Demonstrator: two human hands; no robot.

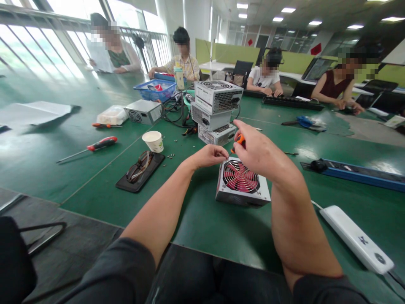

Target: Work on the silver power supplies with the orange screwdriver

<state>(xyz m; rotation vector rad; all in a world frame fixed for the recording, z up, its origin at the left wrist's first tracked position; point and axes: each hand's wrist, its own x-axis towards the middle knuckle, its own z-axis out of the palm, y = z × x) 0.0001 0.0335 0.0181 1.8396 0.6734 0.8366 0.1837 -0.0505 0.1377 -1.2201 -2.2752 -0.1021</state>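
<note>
gripping an orange-and-black screwdriver (pixel 239 142), the right hand (pixel 257 152) is curling over the far edge of the power supply (pixel 243 181), which is sitting on the green worktop (pixel 196 223); the left hand (pixel 211 156) is pinching its fingertips nearly closed at the far corner, any hold too small to tell.

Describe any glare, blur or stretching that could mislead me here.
Head view: window light washes out the railing and glares on the far tabletop; wide-angle stretch near the edges; fan grille reads clearly; detail where the left hand pinches is soft; right hand partly hides the orange handle; soft shadow beside the power supply.
</note>
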